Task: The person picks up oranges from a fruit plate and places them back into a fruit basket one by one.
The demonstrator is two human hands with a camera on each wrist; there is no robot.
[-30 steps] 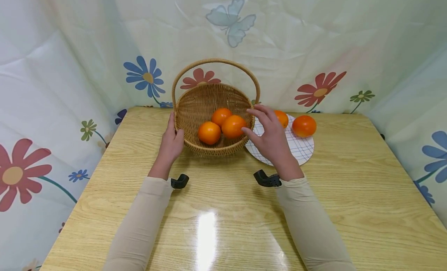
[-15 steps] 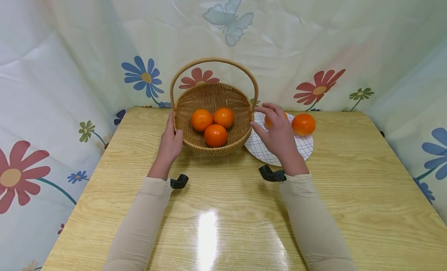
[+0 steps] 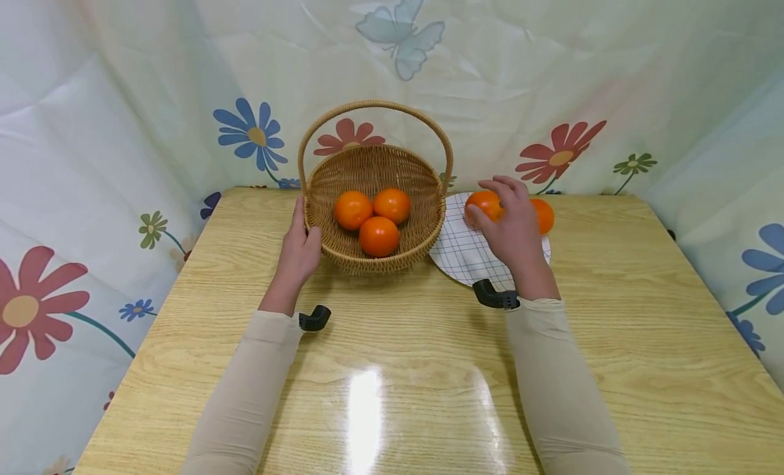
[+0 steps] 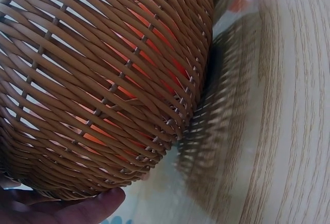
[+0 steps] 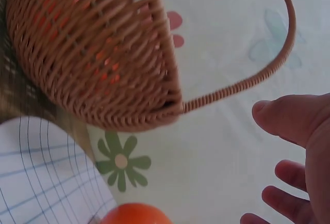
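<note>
Table: pale wood grain, shone glossily.
Curtain: hung behind, printed with flowers and a butterfly.
Basket: held three oranges near the curtain — left hand gripped its side.
Checked plate: two oranges at its back — right hand hung near, fingers loosely apart.

A basket is standing toward the back of a table, before a curtain, with three fruits lying clustered inside. A person's left hand is holding the basket's left side. Just right of the basket, a plate is lying; a fourth fruit is resting toward its back, a fifth at its right. The right hand is hovering above the plate, partly covering both.
</note>
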